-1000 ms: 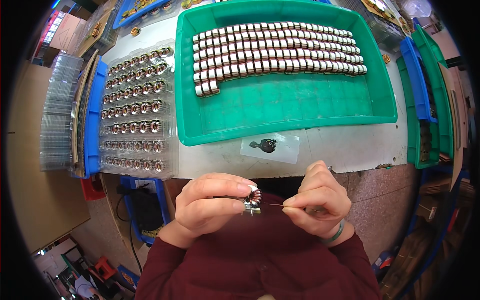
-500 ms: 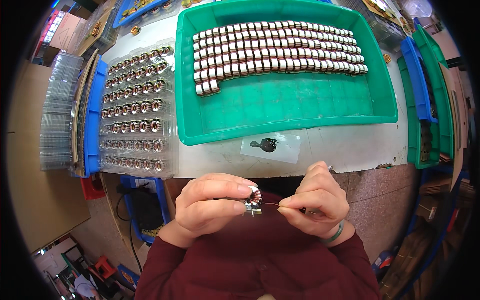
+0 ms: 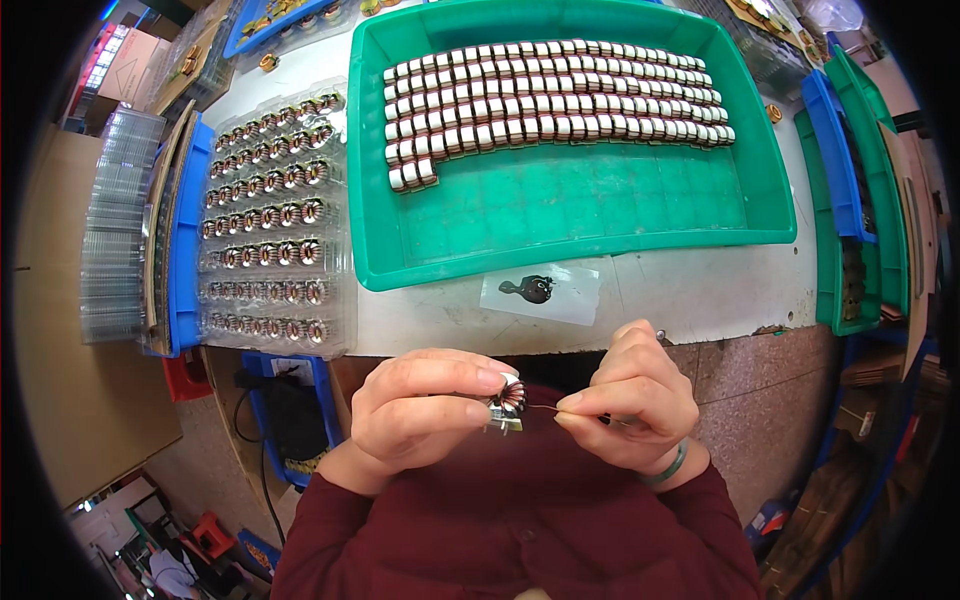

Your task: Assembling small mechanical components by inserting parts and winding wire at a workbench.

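Between the thumb and fingers of my left hand (image 3: 425, 400) is a small toroidal coil (image 3: 511, 396), copper-coloured windings showing, with a white top and a pale base with short pins under it. My right hand (image 3: 635, 405) pinches a thin brown wire-like piece (image 3: 541, 407). Its far tip meets or nearly meets the coil's right side; contact cannot be made out. The rest of that piece is hidden in my right fingers. Both hands are just off the near edge of the table. Beyond them, a white sheet (image 3: 575, 295) bears a glossy black blob (image 3: 537, 289).
A large green bin (image 3: 580, 245) holds rows of white-topped coils (image 3: 500, 135). Left of it, a clear plastic tray (image 3: 345, 270) carries rows of bare coils (image 3: 270, 218). Stacked clear trays (image 3: 120, 220) stand far left, and blue and green bins (image 3: 838, 150) at the right.
Almost nothing differs. The coil in my left hand is tilted very slightly, and the view has shifted a little; both hands keep their grip.
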A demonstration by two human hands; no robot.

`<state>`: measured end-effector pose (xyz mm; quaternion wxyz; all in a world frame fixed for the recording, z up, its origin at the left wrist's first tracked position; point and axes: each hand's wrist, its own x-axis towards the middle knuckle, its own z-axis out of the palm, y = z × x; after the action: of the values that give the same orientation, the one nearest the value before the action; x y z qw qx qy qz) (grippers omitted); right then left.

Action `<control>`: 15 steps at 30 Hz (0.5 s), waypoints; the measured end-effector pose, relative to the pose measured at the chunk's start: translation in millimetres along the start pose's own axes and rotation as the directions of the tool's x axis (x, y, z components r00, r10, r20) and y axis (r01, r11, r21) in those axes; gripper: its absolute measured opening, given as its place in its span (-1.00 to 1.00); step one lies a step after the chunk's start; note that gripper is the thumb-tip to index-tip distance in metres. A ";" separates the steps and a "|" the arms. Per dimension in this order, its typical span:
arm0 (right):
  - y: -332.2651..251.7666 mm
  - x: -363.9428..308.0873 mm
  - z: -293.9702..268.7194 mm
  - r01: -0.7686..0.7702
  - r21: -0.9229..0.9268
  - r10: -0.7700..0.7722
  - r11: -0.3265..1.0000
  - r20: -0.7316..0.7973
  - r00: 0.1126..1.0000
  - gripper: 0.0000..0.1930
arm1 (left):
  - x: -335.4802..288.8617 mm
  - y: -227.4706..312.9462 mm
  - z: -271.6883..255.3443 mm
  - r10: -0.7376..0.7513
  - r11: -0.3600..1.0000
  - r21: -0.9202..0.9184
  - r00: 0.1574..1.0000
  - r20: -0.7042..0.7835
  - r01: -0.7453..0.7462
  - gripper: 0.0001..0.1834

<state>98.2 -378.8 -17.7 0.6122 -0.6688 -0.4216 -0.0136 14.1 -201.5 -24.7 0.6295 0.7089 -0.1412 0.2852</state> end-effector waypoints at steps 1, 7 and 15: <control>0.1 -0.7 0.3 -0.007 -0.004 0.007 1.000 0.002 1.000 -0.82 | -0.4 -0.2 -0.1 -0.006 1.000 -0.008 1.000 -0.002 0.006 -0.83; 0.4 -3.1 -0.1 -0.031 -0.002 0.031 1.000 0.019 0.999 -0.84 | 1.1 0.4 -0.8 -0.032 0.998 -0.050 0.999 -0.002 0.032 -0.80; 2.7 -0.5 -0.4 -0.058 0.061 0.060 0.996 -0.032 0.998 -0.82 | 0.3 0.1 0.6 -0.073 0.986 -0.150 0.997 -0.033 0.067 -0.75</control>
<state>99.7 -379.1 -20.1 0.6392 -0.6619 -0.3915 0.0058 14.5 -202.1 -24.5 0.6927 0.6590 -0.1248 0.2652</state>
